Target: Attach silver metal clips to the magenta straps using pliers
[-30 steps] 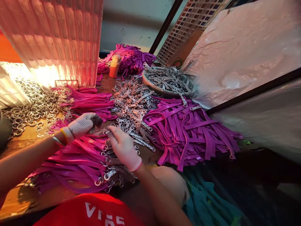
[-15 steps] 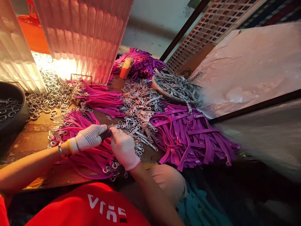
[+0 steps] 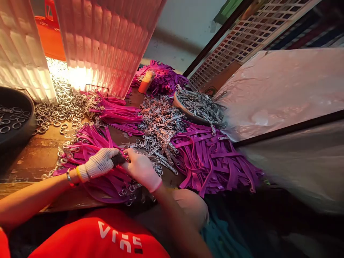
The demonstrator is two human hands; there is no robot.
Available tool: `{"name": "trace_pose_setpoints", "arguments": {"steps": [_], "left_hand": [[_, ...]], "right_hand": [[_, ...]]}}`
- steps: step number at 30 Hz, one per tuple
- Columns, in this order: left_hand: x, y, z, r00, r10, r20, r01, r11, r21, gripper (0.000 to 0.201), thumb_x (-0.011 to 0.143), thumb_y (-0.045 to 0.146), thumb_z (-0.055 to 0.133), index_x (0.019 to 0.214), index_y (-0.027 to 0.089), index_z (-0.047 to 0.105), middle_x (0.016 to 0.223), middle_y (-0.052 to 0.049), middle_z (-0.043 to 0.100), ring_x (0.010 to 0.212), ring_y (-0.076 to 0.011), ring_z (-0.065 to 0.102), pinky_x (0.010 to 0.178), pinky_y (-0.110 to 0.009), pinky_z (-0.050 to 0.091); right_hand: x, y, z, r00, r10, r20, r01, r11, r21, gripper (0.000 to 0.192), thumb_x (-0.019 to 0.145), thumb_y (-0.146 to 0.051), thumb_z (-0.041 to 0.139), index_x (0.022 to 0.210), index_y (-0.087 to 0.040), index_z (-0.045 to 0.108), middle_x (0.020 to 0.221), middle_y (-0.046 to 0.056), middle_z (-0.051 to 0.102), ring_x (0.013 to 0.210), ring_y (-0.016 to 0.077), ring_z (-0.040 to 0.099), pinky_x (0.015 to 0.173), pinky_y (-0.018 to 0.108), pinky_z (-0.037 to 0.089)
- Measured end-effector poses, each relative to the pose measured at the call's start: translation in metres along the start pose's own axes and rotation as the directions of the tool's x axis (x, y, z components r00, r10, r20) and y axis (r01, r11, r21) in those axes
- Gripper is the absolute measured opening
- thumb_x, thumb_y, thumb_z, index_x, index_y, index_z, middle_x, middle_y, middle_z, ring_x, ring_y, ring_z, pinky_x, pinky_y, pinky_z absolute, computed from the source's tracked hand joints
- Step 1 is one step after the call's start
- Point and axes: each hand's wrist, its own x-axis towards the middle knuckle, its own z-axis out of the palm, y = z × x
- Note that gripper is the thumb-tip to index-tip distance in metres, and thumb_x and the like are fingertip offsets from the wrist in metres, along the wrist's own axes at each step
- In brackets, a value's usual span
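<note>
My left hand [image 3: 100, 164], in a white knitted glove with dark fingertips, meets my right hand [image 3: 141, 168], in a pale glove, over a pile of pink straps with metal rings [image 3: 102, 179]. Both hands pinch a small piece between their fingertips; it is too small and hidden to name, and it looks like a metal fitting. A heap of loose metal clasps [image 3: 158, 130] lies just beyond my right hand. Purple straps [image 3: 212, 157] spread out to the right of it.
Loose metal rings [image 3: 59, 107] cover the table's left, beside a dark bowl [image 3: 16, 122] holding rings. A round tray of metal parts [image 3: 196, 104], an orange bottle [image 3: 146, 81] and more purple straps lie at the back. A ribbed translucent panel [image 3: 107, 43] stands behind; plastic sheeting [image 3: 282, 89] at right.
The view has tilted and shifted left, bringing the dark bowl into sight. My hands have drawn together over the pink straps, fingertips now touching around a small piece.
</note>
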Motion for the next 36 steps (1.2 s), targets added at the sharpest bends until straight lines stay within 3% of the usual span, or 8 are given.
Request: {"name": "trace_pose_setpoints", "arguments": {"steps": [9, 14, 20, 23, 25, 28, 31, 36], "left_hand": [[0.002, 0.007, 0.002, 0.991, 0.055, 0.119, -0.061, 0.997, 0.045, 0.017, 0.078, 0.009, 0.050, 0.072, 0.017, 0.064, 0.072, -0.001, 0.067, 0.067, -0.0154, 0.056, 0.063, -0.023, 0.037], [0.022, 0.015, -0.046, 0.956, 0.065, 0.287, -0.103, 0.987, 0.120, 0.024, 0.071, 0.000, 0.054, 0.078, 0.016, 0.071, 0.077, -0.001, 0.070, 0.071, -0.0147, 0.056, 0.069, -0.021, 0.039], [0.016, 0.009, -0.129, 0.999, -0.040, 0.008, 0.037, 0.967, 0.251, 0.014, 0.075, 0.009, 0.068, 0.086, 0.012, 0.075, 0.080, 0.000, 0.071, 0.075, -0.0137, 0.056, 0.073, -0.018, 0.042], [0.010, 0.013, -0.118, 0.966, -0.157, -0.205, 0.177, 0.981, 0.083, 0.032, 0.069, 0.004, 0.070, 0.098, 0.014, 0.077, 0.080, 0.000, 0.072, 0.075, -0.0139, 0.059, 0.065, -0.016, 0.045], [0.012, 0.020, -0.096, 0.919, -0.289, -0.268, 0.246, 0.952, -0.183, 0.027, 0.073, 0.003, 0.062, 0.094, 0.014, 0.076, 0.064, 0.001, 0.063, 0.054, -0.0089, 0.049, 0.047, -0.013, 0.036], [0.023, 0.033, -0.060, 0.847, -0.532, 0.015, 0.346, 0.529, -0.775, 0.019, 0.087, 0.015, 0.053, 0.092, 0.009, 0.071, 0.062, -0.001, 0.058, 0.037, -0.0049, 0.029, 0.032, -0.014, 0.018], [0.031, 0.042, -0.041, 0.819, -0.464, 0.338, 0.418, 0.078, -0.905, 0.030, 0.093, 0.030, 0.055, 0.100, 0.004, 0.068, 0.079, -0.013, 0.068, 0.050, -0.0105, 0.054, 0.034, -0.016, 0.035], [0.021, 0.046, -0.037, 0.879, -0.259, 0.400, 0.390, -0.093, -0.916, 0.046, 0.089, 0.040, 0.062, 0.113, 0.001, 0.065, 0.119, -0.026, 0.067, 0.110, -0.0323, 0.067, 0.088, -0.040, 0.060]], "right_hand": [[-0.005, -0.003, 0.016, 0.993, -0.106, -0.055, 0.080, 0.932, -0.354, 0.029, 0.093, -0.040, 0.055, 0.097, -0.013, 0.064, 0.074, 0.012, 0.073, 0.068, 0.0235, 0.070, 0.057, 0.027, 0.032], [-0.007, 0.006, 0.014, 0.986, -0.082, -0.145, 0.029, 0.941, -0.337, 0.037, 0.097, -0.051, 0.051, 0.092, -0.016, 0.064, 0.070, 0.009, 0.072, 0.065, 0.0204, 0.068, 0.056, 0.027, 0.026], [-0.021, 0.052, -0.010, 0.995, -0.019, -0.094, 0.001, 0.983, -0.186, 0.044, 0.098, -0.061, 0.047, 0.089, -0.021, 0.063, 0.078, 0.003, 0.072, 0.072, 0.0167, 0.066, 0.060, 0.025, 0.031], [-0.002, 0.095, -0.034, 0.965, 0.151, -0.215, -0.196, 0.958, -0.211, 0.045, 0.098, -0.061, 0.045, 0.097, -0.020, 0.065, 0.090, 0.007, 0.072, 0.087, 0.0201, 0.067, 0.070, 0.026, 0.038], [0.021, 0.126, -0.046, 0.843, 0.398, -0.362, -0.489, 0.848, -0.206, 0.041, 0.097, -0.054, 0.052, 0.106, -0.017, 0.065, 0.095, 0.013, 0.072, 0.092, 0.0249, 0.068, 0.074, 0.029, 0.041], [0.053, 0.159, -0.046, 0.748, 0.522, -0.410, -0.611, 0.782, -0.121, 0.034, 0.092, -0.036, 0.061, 0.114, -0.010, 0.062, 0.105, 0.022, 0.070, 0.098, 0.0308, 0.067, 0.079, 0.034, 0.044], [0.066, 0.173, -0.032, 0.734, 0.520, -0.436, -0.587, 0.810, -0.021, 0.036, 0.090, -0.023, 0.058, 0.123, -0.008, 0.059, 0.113, 0.024, 0.068, 0.104, 0.0319, 0.066, 0.085, 0.038, 0.045], [0.063, 0.181, -0.028, 0.664, 0.522, -0.535, -0.497, 0.843, 0.206, 0.045, 0.087, -0.017, 0.046, 0.130, -0.007, 0.052, 0.124, 0.022, 0.064, 0.114, 0.0296, 0.060, 0.096, 0.040, 0.044]]}}
